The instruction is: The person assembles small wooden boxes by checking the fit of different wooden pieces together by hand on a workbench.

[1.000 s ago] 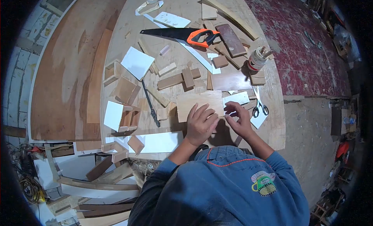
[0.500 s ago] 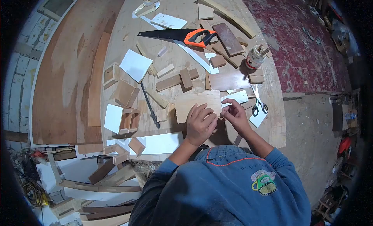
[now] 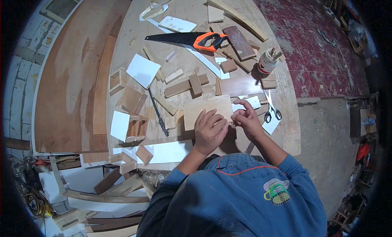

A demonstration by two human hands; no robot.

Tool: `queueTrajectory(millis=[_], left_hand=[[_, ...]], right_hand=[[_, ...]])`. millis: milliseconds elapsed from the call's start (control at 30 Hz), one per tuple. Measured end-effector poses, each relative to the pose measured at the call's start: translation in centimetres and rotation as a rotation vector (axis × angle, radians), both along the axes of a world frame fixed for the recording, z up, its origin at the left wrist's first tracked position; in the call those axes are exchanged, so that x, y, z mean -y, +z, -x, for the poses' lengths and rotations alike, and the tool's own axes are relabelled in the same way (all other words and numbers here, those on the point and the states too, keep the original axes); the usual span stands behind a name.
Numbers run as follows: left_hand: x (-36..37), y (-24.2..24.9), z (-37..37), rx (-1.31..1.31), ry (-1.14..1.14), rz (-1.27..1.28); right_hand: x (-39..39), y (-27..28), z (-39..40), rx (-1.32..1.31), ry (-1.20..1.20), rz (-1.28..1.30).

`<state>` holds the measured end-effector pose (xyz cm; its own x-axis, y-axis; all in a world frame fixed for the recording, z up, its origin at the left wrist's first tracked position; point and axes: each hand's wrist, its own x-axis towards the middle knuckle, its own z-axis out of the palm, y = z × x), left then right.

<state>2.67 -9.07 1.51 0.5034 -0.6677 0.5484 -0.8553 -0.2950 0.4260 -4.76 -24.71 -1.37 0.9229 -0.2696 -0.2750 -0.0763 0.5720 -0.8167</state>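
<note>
A thin, pale rectangular wooden board (image 3: 200, 107) is held above the worktable in front of me. My left hand (image 3: 210, 130) grips its near edge, fingers lying over the upper face. At the board's right corner my right hand (image 3: 247, 119) has thumb and fingertips pinched together; what they hold, if anything, is too small to make out. Beyond the board lie a brown panel (image 3: 241, 85) and two crossed wooden strips (image 3: 185, 87). White-handled scissors (image 3: 272, 110) with dark finger loops rest just right of my right hand.
A handsaw (image 3: 175, 37) with an orange handle lies farther back. The glue jar (image 3: 268, 61) with brushes stands at the right. Small wooden boxes (image 3: 134, 127) and a white square piece (image 3: 143, 71) sit on the left. A long curved strip (image 3: 241, 19) lies at the far edge.
Both hands stay almost in place at the board. My right fingers have shifted slightly along its right corner, with the index finger a little higher.
</note>
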Motion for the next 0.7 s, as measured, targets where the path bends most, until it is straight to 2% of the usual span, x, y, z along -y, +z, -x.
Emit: queueTrajectory(millis=[133,233,400,500,533,600,667,700], left_hand=[[-0.1,2.6,-0.9,0.081,-0.026,0.044],[-0.1,5.2,-1.7,0.185,-0.072,0.134],[-0.4,8.6,-2.5,0.136,-0.014,0.236],[-0.4,10.5,-3.0,-0.162,0.090,0.354],[-0.5,10.6,-3.2,-0.160,0.092,0.355],[-0.9,10.5,-3.5,-0.467,0.043,0.402],[-1.2,9.5,-3.7,-0.548,0.033,0.394],[-1.2,9.1,-3.7,-0.670,0.047,0.348]], right_hand=[[-0.1,4.6,-1.0,-0.026,0.013,-0.135],[-0.2,7.2,-1.8,0.008,0.044,-0.137],[-1.1,11.6,-2.2,0.058,0.082,-0.158],[-0.7,13.5,-1.6,0.147,0.178,-0.116],[-0.5,13.8,-1.2,0.149,0.180,-0.116],[0.4,13.9,-0.3,0.109,0.213,0.109],[1.1,13.4,0.3,0.108,0.207,0.135],[1.3,12.8,0.4,0.101,0.161,0.225]])
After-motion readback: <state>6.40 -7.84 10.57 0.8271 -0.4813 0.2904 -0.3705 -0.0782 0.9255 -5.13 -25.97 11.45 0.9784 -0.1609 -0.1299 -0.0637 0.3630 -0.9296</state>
